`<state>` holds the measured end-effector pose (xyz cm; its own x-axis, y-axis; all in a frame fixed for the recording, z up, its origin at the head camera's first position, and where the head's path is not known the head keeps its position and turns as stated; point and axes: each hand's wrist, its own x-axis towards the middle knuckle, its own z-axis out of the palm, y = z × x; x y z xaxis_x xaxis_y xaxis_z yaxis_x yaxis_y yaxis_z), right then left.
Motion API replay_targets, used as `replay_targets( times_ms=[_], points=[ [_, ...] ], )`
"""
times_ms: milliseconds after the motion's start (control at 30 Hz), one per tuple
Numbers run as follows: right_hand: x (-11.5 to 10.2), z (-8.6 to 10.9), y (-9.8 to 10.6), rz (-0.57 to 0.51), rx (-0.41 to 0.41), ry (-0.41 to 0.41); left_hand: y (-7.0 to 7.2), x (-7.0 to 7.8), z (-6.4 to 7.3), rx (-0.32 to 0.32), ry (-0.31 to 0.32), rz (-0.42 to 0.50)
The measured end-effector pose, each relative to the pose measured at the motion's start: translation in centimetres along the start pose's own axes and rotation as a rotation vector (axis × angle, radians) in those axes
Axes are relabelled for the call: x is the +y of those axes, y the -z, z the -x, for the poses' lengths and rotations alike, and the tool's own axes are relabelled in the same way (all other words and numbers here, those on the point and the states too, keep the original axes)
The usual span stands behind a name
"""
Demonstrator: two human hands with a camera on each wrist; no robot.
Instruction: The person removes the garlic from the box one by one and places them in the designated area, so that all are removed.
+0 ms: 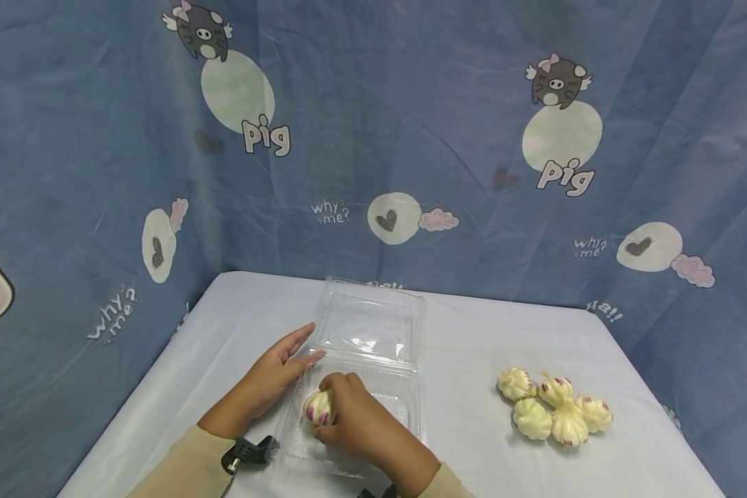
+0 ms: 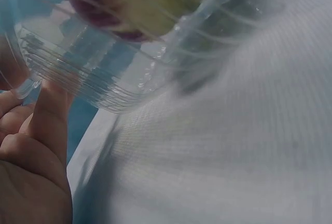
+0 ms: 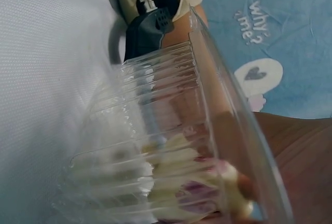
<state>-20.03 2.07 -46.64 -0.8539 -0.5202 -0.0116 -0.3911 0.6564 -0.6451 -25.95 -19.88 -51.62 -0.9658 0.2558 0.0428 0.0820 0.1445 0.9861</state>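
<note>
A clear plastic clamshell box (image 1: 419,408) lies with its lid (image 1: 367,321) folded back. Inside the box's left part, my right hand (image 1: 361,415) grips a garlic bulb (image 1: 319,408), pale with purple streaks. Through the ribbed plastic wall the bulb (image 3: 192,187) shows in the right wrist view. My left hand (image 1: 270,377) is at the box's left edge by the hinge, fingers fairly straight. In the left wrist view its fingers (image 2: 50,115) touch the plastic corner. Part of the right hand's grip is hidden behind the back of the hand.
Several more garlic bulbs (image 1: 569,423) sit in a cluster on the right side of the white-covered table (image 1: 473,339). A blue printed curtain (image 1: 373,138) hangs behind the table and along its sides. A dark wrist strap (image 1: 249,453) is on the left wrist.
</note>
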Motion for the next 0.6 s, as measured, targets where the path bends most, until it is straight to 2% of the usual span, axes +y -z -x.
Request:
replay_targets(
  times_ms=[200,600],
  points=[
    [0.19,-0.03,0.01,0.012,0.012,0.034,-0.09,-0.08,0.02,0.001,0.004,-0.001],
    [-0.01,0.08,0.62,0.023,-0.020,0.059,-0.06,0.26,0.11,0.006,0.005,-0.023]
  ],
)
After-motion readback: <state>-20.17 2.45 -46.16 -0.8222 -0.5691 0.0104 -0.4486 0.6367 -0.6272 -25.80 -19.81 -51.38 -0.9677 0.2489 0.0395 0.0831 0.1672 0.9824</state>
